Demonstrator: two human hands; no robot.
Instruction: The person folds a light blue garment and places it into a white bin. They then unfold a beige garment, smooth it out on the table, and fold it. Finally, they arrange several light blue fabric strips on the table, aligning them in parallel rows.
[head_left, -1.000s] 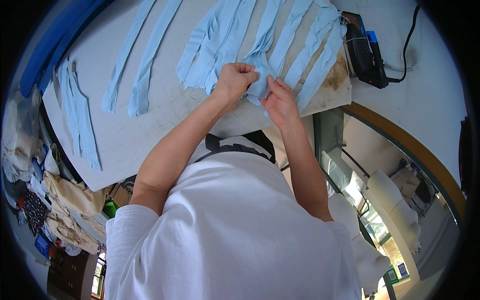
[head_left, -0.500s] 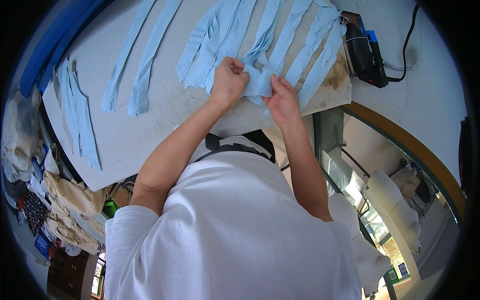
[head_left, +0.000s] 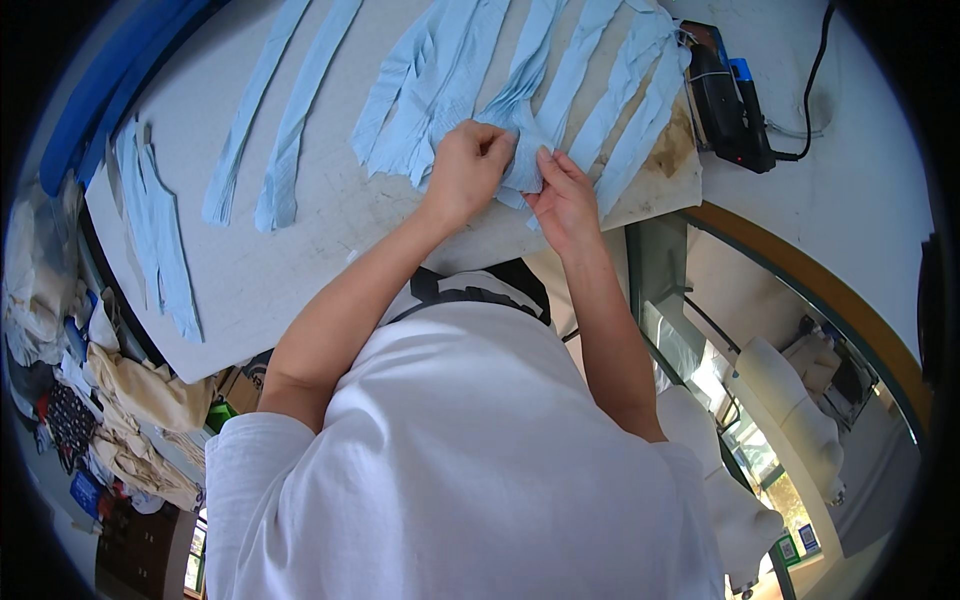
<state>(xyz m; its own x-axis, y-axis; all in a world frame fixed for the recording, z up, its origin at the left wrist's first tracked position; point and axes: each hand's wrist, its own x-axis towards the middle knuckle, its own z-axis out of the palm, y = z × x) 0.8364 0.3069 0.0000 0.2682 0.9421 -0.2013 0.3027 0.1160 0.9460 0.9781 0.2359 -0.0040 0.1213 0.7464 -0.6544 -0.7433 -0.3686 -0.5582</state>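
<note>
Both my hands meet over the near edge of a pale covered table [head_left: 330, 235], on one light blue fabric strip [head_left: 524, 88] that runs away toward the far side. The fingers of my left hand [head_left: 468, 172] are curled and pinch the cloth near its end. Just right of it, my right hand [head_left: 564, 200] grips the end between thumb and fingers. The gathered cloth between them is partly covered by my left fingers. To the left lies an overlapping bunch of blue strips [head_left: 425, 110]; to the right are more separate strips [head_left: 640, 130].
Two long blue strips [head_left: 300, 150] lie further left, and shorter blue pieces [head_left: 165, 240] hang near the left edge. A black iron-like device [head_left: 735, 110] with a cord stands at the right. Piled cloth [head_left: 140, 390] is below left; white dress forms [head_left: 785, 410] stand lower right.
My left hand has shifted slightly right, closer to my right hand, and covers more of the cloth end. My right hand has stayed nearly in place.
</note>
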